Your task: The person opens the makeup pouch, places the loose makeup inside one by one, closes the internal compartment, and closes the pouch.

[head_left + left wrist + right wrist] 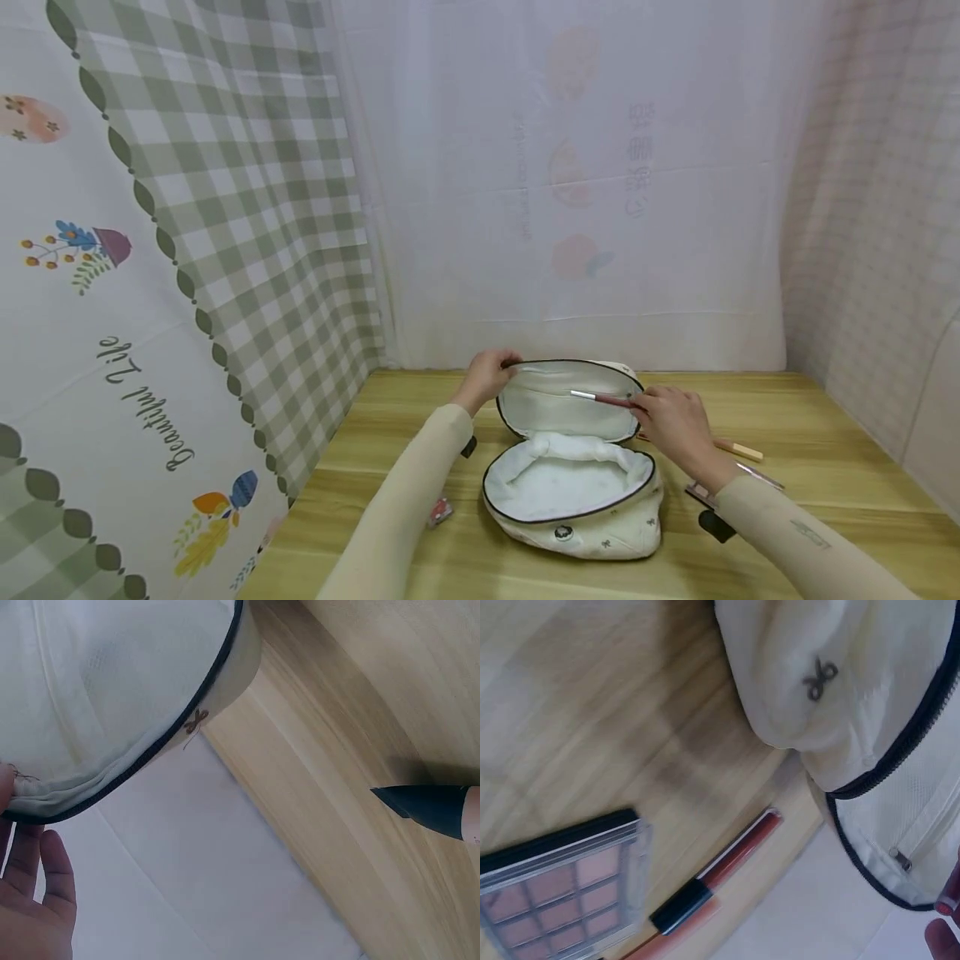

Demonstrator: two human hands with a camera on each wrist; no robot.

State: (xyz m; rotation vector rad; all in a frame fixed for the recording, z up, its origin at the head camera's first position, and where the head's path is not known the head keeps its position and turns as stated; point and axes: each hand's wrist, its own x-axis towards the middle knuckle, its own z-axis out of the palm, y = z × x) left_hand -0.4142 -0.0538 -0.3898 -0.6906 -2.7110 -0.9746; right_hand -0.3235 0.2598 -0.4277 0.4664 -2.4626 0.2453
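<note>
A cream zip-up cosmetic bag point(592, 537) with black piping and a white padded lining stands open, its lid point(570, 421) tilted up at the back. My left hand point(489, 375) grips the lid's upper left edge; in the left wrist view the thumb lies inside the rim and fingers behind it. Level with the lid's right side, my right hand point(675, 421) pinches a slim makeup brush point(611, 401) by its reddish-brown handle. Its silver end points left across the lid's inner face. In the right wrist view only the red handle end point(945, 906) shows beside a fingertip.
Right of the bag lie an eyeshadow palette point(562, 900), a lip gloss tube point(735, 855) and a wooden-handled stick point(738, 450). A small red packet point(440, 511) sits left, by my sleeve. A dark pointed tip point(420, 808) shows in the left wrist view. Cloth hangs around the table.
</note>
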